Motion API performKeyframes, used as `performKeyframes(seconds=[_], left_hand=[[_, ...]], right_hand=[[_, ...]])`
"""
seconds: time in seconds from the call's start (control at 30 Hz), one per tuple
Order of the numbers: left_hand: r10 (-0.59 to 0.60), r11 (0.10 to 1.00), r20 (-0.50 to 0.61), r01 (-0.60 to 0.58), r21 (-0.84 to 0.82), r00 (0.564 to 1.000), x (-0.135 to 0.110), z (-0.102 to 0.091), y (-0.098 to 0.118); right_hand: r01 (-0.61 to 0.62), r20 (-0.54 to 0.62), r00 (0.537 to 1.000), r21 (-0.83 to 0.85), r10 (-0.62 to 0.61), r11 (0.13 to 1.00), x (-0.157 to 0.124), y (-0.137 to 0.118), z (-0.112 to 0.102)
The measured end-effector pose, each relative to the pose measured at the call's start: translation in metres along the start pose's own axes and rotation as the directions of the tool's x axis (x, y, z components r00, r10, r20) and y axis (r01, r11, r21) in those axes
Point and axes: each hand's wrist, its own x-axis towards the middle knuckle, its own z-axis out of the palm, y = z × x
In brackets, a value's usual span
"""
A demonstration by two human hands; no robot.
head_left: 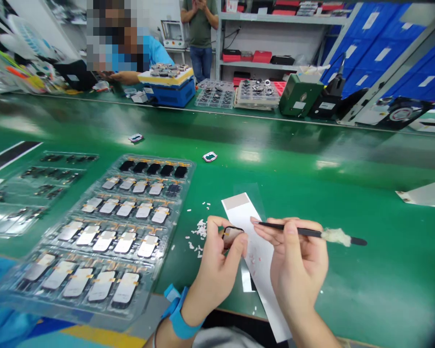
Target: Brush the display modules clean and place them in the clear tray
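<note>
Nearly touching, left hand (217, 266) pinching black-framed part (233, 237), right hand (297, 263) cotton-wrapped stick (313, 233).

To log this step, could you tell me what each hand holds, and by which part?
Left hand: a small black-framed part, by its edges. Right hand: a black stick, by its shaft.

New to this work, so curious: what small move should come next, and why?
Probably touch the black pointed tool in the right hand to the small dark-framed part in the left hand: its tip points at that part, close but apart.
</note>
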Motion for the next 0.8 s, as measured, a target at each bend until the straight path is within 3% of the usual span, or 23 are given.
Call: performKeyframes(seconds=[0.23,0.33,0.4,0.5,0.57,0.6,0.7,0.8], left_hand=[[-0.038,0.978,0.145,0.007,0.21,0.989,-0.032,-0.018,0.032],[-0.018,0.922,0.183,-0.054,0.383,0.983,-0.046,-0.041,0.056],[0.052,0.826,0.144,-0.124,0.55,0.988,-0.039,-0.063,0.076],[0.178,0.548,0.114,-0.195,0.813,0.977,0.005,-0.103,0.101],[0.146,0.422,0.069,-0.126,0.898,0.987,0.049,-0.13,0.106],[0.058,0.414,0.039,-0.06,0.908,0.998,0.072,-0.142,0.104],[-0.037,0.392,0.003,0.012,0.92,0.999,0.125,-0.17,0.085],[-0.048,0.358,0.0,0.017,0.933,0.999,0.144,-0.183,0.062]], right_hand=[[0.111,-0.081,0.991,0.015,-0.11,0.994,0.01,-0.028,0.032],[0.128,-0.022,0.991,-0.074,-0.13,0.989,0.018,-0.038,0.022],[0.131,0.03,0.991,-0.173,-0.128,0.976,0.029,-0.034,0.006],[0.101,0.096,0.993,-0.301,-0.075,0.948,0.052,-0.009,-0.023],[0.087,0.128,0.991,-0.337,-0.046,0.938,0.066,0.013,-0.037],[0.084,0.136,0.99,-0.342,-0.039,0.936,0.071,0.023,-0.042],[0.053,0.151,0.988,-0.352,0.001,0.934,0.077,0.041,-0.049],[0.022,0.156,0.987,-0.356,0.037,0.934,0.074,0.045,-0.052]])
